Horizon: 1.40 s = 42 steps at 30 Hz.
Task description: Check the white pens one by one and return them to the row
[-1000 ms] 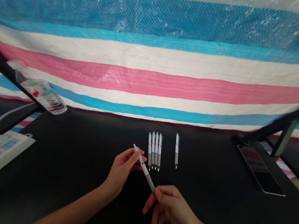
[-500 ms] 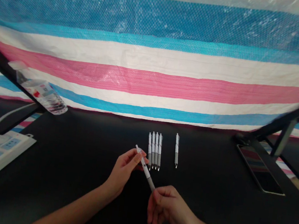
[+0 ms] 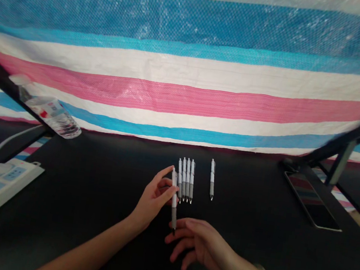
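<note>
A white pen with a grey grip is held by my left hand, its thumb and fingers around the barrel and the index finger up at the push-button end. The pen's tip points down toward me. My right hand is beside that tip with its fingers apart; whether a fingertip touches the pen I cannot tell. Just beyond my left hand, several matching pens lie side by side in a row on the black table. One more such pen lies apart to their right.
On the right lies a dark phone near a black metal stand. A white power strip with a plugged-in cable is at the left. Behind it a clear water bottle leans. A striped plastic sheet hangs at the back.
The pen has swung from a slant to nearly upright in view. My right hand has let go of its grip end and spread its fingers. My left index finger has moved to the button end.
</note>
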{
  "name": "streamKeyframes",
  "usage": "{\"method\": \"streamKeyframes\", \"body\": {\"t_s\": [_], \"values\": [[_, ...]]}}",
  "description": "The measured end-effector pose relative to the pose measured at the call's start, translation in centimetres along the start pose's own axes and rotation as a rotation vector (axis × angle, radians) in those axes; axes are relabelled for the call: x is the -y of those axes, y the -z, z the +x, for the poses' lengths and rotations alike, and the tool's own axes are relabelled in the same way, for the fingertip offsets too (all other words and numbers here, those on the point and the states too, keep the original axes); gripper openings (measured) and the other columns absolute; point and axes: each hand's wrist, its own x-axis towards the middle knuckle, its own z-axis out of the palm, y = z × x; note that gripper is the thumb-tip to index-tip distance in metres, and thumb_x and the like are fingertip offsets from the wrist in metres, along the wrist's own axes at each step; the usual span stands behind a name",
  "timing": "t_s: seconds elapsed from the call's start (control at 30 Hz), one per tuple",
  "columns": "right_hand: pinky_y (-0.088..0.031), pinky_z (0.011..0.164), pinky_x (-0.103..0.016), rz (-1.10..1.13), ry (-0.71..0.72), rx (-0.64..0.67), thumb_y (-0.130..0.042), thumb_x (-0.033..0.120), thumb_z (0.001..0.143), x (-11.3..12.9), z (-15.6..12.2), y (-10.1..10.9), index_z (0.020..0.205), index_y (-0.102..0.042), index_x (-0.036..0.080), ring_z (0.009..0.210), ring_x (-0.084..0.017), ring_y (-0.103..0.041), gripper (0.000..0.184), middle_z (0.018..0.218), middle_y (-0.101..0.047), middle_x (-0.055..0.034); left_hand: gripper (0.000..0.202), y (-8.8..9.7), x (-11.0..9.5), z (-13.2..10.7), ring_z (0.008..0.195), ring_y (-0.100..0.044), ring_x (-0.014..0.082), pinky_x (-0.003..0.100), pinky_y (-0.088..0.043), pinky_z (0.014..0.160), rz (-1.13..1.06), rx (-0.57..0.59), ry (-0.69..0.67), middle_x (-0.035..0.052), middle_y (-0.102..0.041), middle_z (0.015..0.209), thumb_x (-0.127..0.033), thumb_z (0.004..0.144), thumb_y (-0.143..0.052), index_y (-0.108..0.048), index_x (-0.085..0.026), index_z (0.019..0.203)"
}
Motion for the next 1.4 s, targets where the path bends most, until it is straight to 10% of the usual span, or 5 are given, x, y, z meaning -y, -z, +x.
{"method": "streamKeyframes", "body": {"t_s": [1.4], "values": [[-0.052,0.068,-0.030,-0.001,-0.004,0.048,-0.063,0.044,0.085,0.39,-0.11,-0.15,0.108,-0.070,0.011,0.078,-0.022,-0.072,0.041,0.100,-0.073,-0.0148,0.051,0.54,-0.23,0.57,0.063,-0.069,0.0139,0.025,-0.058,0.057,0.016,0.014,0.007,-0.0053,-0.063,0.080,-0.029,0.079,-0.078,-0.051,-0.024,0.122]]}}
